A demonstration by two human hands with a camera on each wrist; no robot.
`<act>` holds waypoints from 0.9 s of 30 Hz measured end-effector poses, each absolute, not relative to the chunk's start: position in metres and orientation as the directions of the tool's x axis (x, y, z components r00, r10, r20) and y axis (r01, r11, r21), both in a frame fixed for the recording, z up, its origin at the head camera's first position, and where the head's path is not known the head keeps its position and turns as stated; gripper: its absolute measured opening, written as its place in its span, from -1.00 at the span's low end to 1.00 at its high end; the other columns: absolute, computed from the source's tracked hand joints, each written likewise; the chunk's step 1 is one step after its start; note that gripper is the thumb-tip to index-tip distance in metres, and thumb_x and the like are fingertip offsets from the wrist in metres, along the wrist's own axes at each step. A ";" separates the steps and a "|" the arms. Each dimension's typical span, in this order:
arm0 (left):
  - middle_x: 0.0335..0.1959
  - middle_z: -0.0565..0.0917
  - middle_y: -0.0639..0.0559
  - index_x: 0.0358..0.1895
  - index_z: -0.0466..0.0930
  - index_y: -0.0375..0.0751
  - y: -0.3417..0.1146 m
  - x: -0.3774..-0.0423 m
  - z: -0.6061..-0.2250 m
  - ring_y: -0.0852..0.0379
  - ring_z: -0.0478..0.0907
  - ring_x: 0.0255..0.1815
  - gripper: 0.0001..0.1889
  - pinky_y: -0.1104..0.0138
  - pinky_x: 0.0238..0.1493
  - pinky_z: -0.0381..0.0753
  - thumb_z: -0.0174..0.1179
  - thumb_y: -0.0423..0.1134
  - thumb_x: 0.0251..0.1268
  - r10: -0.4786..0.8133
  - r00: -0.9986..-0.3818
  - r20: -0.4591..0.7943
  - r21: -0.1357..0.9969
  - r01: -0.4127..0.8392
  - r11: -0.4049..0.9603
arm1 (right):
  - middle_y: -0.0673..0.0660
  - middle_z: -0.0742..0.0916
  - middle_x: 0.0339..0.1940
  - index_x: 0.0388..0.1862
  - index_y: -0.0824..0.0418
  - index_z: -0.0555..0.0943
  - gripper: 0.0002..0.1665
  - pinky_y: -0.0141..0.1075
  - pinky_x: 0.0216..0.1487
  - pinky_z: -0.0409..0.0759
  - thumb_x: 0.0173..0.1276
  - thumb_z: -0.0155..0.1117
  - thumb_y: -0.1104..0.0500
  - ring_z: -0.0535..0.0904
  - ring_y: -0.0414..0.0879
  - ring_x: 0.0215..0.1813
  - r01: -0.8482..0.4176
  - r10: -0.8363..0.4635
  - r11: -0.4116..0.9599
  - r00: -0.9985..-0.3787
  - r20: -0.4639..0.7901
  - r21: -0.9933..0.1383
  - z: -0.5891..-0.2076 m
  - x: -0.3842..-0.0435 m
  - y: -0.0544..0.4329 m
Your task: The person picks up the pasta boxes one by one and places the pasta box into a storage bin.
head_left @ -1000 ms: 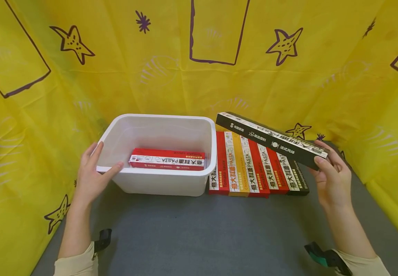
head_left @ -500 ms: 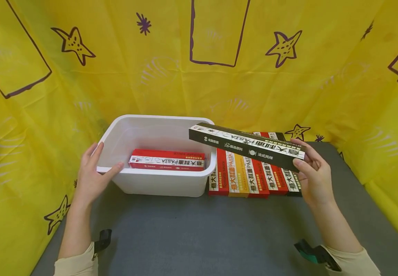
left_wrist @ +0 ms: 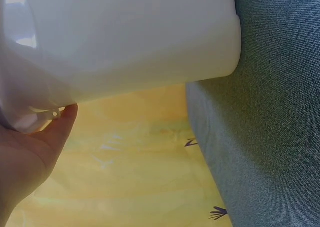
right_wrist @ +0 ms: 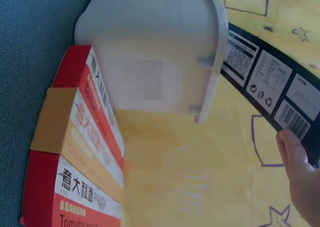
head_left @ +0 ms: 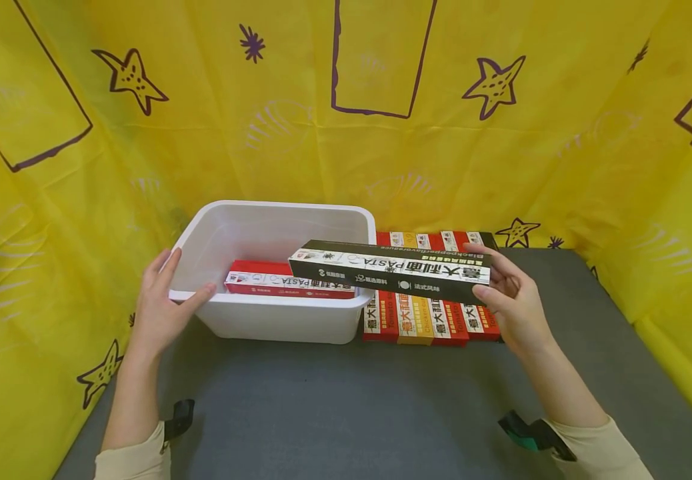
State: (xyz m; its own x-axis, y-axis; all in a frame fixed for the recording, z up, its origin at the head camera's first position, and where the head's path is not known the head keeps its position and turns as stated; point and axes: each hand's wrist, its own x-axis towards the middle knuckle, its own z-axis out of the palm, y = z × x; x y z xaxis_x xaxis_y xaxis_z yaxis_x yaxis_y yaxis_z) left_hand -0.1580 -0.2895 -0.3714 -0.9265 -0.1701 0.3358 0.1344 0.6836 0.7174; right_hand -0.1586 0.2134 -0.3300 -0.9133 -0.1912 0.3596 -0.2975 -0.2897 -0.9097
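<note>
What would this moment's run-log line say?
left hand: grips white bin at rim | right hand: holds black box, one end over bin | inside: red box | beside bin: pasta box row

Glossy plastic bin [head_left: 283, 322], smooth cardboard boxes [head_left: 391, 267]

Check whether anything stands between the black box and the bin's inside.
Yes: the right rim of the bin lies beneath the black box, so lowering it here would likely catch. Inside, a red box takes up the near side.
</note>
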 end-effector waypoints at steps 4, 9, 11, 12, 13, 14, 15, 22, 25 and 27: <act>0.55 -0.02 -0.19 0.55 0.04 -0.12 -0.290 -0.158 -0.371 -0.34 -0.02 0.46 -0.09 -0.42 0.23 0.06 0.32 -0.03 0.19 -0.172 -0.927 0.334 0.713 0.129 0.689 | 0.21 0.56 0.18 0.34 0.33 0.43 -0.38 -0.44 -0.11 0.60 0.26 0.06 0.49 0.50 -0.16 -0.05 -0.301 -0.205 -0.259 -0.911 0.357 -0.918 -0.330 -0.161 0.209; 0.55 -0.03 -0.20 0.56 0.03 -0.11 -0.290 -0.158 -0.373 -0.36 -0.03 0.45 -0.09 -0.42 0.24 0.05 0.31 -0.02 0.20 -0.173 -0.929 0.327 0.712 0.122 0.692 | 0.16 0.52 0.25 0.33 0.31 0.43 -0.37 -0.46 -0.23 0.49 0.24 0.09 0.52 0.42 -0.18 -0.08 -0.313 -0.229 -0.200 -0.906 0.355 -0.928 -0.329 -0.165 0.203; 0.55 -0.02 -0.20 0.56 0.03 -0.10 -0.290 -0.158 -0.373 -0.37 -0.02 0.44 -0.09 -0.42 0.23 0.05 0.31 -0.02 0.20 -0.173 -0.929 0.327 0.714 0.123 0.690 | 0.14 0.57 0.14 0.33 0.30 0.41 -0.38 -0.43 -0.15 0.54 0.26 0.11 0.51 0.48 -0.13 -0.04 -0.294 -0.253 -0.182 -0.908 0.333 -0.938 -0.328 -0.167 0.201; 0.55 -0.02 -0.20 0.56 0.03 -0.10 -0.290 -0.158 -0.373 -0.37 -0.02 0.44 -0.09 -0.42 0.23 0.05 0.31 -0.02 0.20 -0.173 -0.929 0.326 0.715 0.123 0.689 | 0.13 0.60 0.07 0.32 0.30 0.40 -0.39 -0.40 -0.11 0.58 0.26 0.12 0.51 0.52 -0.10 -0.07 -0.280 -0.263 -0.174 -0.911 0.319 -0.944 -0.327 -0.168 0.200; 0.55 -0.02 -0.20 0.56 0.03 -0.10 -0.290 -0.158 -0.373 -0.37 -0.02 0.44 -0.09 -0.42 0.23 0.05 0.32 -0.03 0.20 -0.173 -0.929 0.326 0.715 0.123 0.688 | 0.11 0.61 0.02 0.30 0.29 0.41 -0.41 -0.39 -0.09 0.59 0.27 0.13 0.51 0.54 -0.10 -0.06 -0.265 -0.271 -0.171 -0.913 0.304 -0.949 -0.327 -0.169 0.199; 0.55 -0.03 -0.20 0.56 0.03 -0.10 -0.290 -0.158 -0.373 -0.37 -0.02 0.44 -0.09 -0.42 0.23 0.05 0.32 -0.02 0.20 -0.174 -0.930 0.325 0.717 0.123 0.687 | 0.11 0.62 -0.04 0.29 0.27 0.41 -0.42 -0.36 -0.06 0.62 0.28 0.14 0.50 0.57 -0.08 -0.08 -0.251 -0.278 -0.162 -0.916 0.288 -0.954 -0.326 -0.171 0.197; 0.55 -0.02 -0.20 0.56 0.03 -0.10 -0.290 -0.158 -0.373 -0.37 -0.02 0.44 -0.09 -0.42 0.23 0.05 0.32 -0.03 0.20 -0.174 -0.929 0.325 0.718 0.123 0.686 | 0.11 0.63 -0.05 0.28 0.26 0.41 -0.43 -0.35 -0.05 0.62 0.28 0.16 0.49 0.58 -0.08 -0.07 -0.238 -0.283 -0.148 -0.920 0.272 -0.960 -0.326 -0.172 0.196; 0.54 -0.01 -0.21 0.55 0.05 -0.12 -0.289 -0.158 -0.373 -0.36 -0.02 0.45 -0.09 -0.41 0.24 0.05 0.32 -0.03 0.19 -0.174 -0.925 0.338 0.712 0.131 0.690 | 0.10 0.61 -0.03 0.27 0.21 0.45 -0.42 -0.39 -0.05 0.58 0.26 0.26 0.44 0.54 -0.07 -0.01 -0.235 -0.301 -0.059 -0.923 0.241 -0.970 -0.322 -0.182 0.187; 0.54 0.00 -0.20 0.55 0.05 -0.12 -0.289 -0.157 -0.372 -0.35 -0.01 0.45 -0.09 -0.41 0.24 0.06 0.32 -0.03 0.19 -0.174 -0.925 0.339 0.712 0.131 0.690 | 0.11 0.58 0.13 0.30 0.18 0.47 -0.40 -0.41 0.09 0.51 0.27 0.32 0.37 0.48 -0.08 0.19 -0.260 -0.307 0.003 -0.919 0.247 -0.966 -0.320 -0.186 0.183; 0.54 0.00 -0.20 0.55 0.05 -0.12 -0.289 -0.157 -0.372 -0.35 -0.01 0.44 -0.09 -0.41 0.24 0.06 0.33 -0.03 0.19 -0.174 -0.924 0.340 0.713 0.132 0.689 | 0.09 0.53 0.26 0.32 0.14 0.47 -0.38 -0.39 0.18 0.47 0.27 0.36 0.29 0.41 -0.08 0.33 -0.265 -0.304 0.063 -0.923 0.234 -0.962 -0.318 -0.189 0.181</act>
State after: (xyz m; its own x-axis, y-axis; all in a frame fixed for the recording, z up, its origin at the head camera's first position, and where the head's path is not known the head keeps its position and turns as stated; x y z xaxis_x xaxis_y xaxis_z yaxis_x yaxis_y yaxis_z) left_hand -0.1572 -0.2891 -0.3718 -0.9243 -0.1740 0.3398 0.1323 0.6890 0.7126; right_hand -0.1890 0.1810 -0.3185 -0.9234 -0.3045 0.2339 -0.2646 0.0635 -0.9623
